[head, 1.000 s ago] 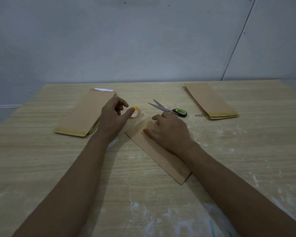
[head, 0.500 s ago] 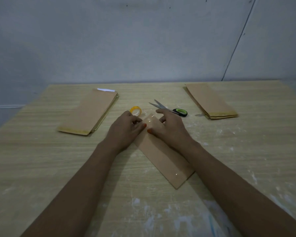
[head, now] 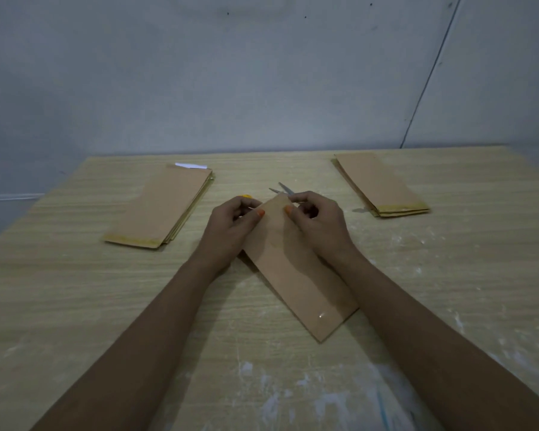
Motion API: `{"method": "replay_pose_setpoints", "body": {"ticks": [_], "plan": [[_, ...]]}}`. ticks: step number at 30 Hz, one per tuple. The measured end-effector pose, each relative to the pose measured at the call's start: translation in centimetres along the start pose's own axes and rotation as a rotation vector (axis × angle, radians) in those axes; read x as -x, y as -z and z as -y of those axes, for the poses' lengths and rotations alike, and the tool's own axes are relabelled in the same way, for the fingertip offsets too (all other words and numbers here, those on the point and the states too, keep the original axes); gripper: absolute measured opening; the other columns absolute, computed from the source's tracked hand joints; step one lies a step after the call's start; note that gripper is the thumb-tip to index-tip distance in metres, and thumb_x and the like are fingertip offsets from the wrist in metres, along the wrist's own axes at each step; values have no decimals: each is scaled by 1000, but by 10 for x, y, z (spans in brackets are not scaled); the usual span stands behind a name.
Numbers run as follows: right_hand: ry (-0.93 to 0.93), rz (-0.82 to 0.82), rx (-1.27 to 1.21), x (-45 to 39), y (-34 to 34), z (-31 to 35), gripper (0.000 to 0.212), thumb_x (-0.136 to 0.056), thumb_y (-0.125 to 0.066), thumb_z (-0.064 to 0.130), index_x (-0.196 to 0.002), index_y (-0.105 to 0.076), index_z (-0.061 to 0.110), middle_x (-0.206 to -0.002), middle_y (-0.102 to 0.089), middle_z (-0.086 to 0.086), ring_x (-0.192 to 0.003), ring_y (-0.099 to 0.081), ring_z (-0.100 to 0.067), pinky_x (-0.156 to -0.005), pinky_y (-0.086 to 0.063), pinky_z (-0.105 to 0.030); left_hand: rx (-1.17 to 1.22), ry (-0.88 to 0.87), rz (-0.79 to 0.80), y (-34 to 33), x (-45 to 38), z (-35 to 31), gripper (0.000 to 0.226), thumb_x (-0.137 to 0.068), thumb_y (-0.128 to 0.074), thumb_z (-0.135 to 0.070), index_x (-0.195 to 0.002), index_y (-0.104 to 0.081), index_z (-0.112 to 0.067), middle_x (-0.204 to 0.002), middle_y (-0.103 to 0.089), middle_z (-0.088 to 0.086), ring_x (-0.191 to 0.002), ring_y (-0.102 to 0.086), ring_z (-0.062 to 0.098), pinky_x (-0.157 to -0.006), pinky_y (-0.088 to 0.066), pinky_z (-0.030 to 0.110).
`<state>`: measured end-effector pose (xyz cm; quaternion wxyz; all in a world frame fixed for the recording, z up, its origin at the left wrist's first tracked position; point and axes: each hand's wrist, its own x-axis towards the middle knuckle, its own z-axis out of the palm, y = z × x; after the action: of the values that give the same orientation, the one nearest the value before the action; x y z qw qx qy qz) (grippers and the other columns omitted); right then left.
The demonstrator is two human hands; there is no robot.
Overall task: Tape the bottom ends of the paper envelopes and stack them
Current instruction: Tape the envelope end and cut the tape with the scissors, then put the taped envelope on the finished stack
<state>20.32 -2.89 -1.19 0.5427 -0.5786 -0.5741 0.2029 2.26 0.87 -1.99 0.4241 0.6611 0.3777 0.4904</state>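
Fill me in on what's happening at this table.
A person is working on a brown paper envelope lying slantwise on the wooden table. The left hand and right hand pinch its far end, thumbs on top, seemingly at the taping step. A yellow tape roll and scissors lie just behind the hands, mostly hidden. One stack of envelopes sits far left, another stack far right.
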Motion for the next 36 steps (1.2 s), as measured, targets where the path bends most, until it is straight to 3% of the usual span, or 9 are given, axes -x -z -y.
{"method": "replay_pose_setpoints", "body": {"ticks": [4, 9, 12, 16, 20, 23, 26, 30, 36], "plan": [[-77, -78, -72, -7, 8, -4, 11, -90, -68, 13, -99, -74, 17, -65, -58, 6, -59, -49, -5, -60, -43, -27, 115, 87, -52, -6, -2, -1, 13, -95, -64, -9, -90, -70, -19, -84, -70, -5, -77, -63, 10, -67, -52, 23], [-84, -191, -91, -9, 20, -3, 18, -89, -71, 15, -100, -58, 11, -73, -55, 5, -60, -49, 0, -59, -41, -17, 146, 132, -134, -23, -17, -9, 14, -96, -62, -11, -84, -66, -10, -76, -64, 7, -73, -60, 16, -65, -54, 32], [46, -199, 176, -10, 30, -5, 30, -84, -73, 28, -96, -50, 12, -91, -52, 1, -76, -50, -14, -65, -40, -29, 160, 117, -167, -39, -30, -17, 18, -95, -63, -9, -77, -63, -11, -72, -59, 8, -67, -56, 16, -61, -53, 32], [193, -172, 543, 0, 49, -8, 65, -71, -67, 68, -103, -48, 15, -103, -43, 1, -85, -52, -21, -70, -46, -35, 149, 107, -201, -56, -53, -25, 21, -92, -67, -9, -72, -62, -12, -74, -62, 15, -67, -58, 22, -62, -56, 41], [59, -116, 741, 12, 57, -10, 97, -54, -47, 93, -116, -42, 19, -116, -40, -2, -106, -49, -25, -86, -48, -45, 154, 139, -247, -70, -73, -25, 18, -85, -72, -17, -69, -65, -17, -75, -67, 13, -70, -62, 26, -65, -58, 46], [-56, -9, 789, 11, 58, -12, 102, -53, -53, 91, -124, -36, 21, -126, -33, -3, -117, -41, -28, -93, -43, -49, 145, 173, -279, -80, -84, -22, 15, -74, -71, -32, -63, -67, -23, -73, -69, 8, -74, -66, 27, -74, -58, 58], [-62, -41, 782, 9, 61, -14, 91, -59, -60, 82, -123, -36, 22, -126, -33, -3, -117, -37, -28, -94, -41, -48, 179, 184, -288, -90, -85, -29, 13, -81, -72, -31, -75, -68, -20, -80, -70, 7, -80, -69, 29, -75, -60, 52], [-122, -111, 786, -1, 71, -19, 89, -60, -55, 85, -123, -38, 25, -126, -35, -4, -118, -36, -28, -95, -36, -47, 285, 227, -244, -105, -80, -27, 35, -96, -65, -28, -121, -58, -5, -108, -68, 8, -79, -74, 26, -62, -57, 28], [-272, -196, 828, -28, 96, -38, 88, -63, -61, 82, -125, -40, 22, -130, -37, -9, -121, -37, -33, -97, -32, -51, -47, -54, -194, -116, -52, -2, 6, -97, -60, -14, -102, -62, -17, -95, -65, -3, -80, -68, 15, -70, -53, 29]]}}
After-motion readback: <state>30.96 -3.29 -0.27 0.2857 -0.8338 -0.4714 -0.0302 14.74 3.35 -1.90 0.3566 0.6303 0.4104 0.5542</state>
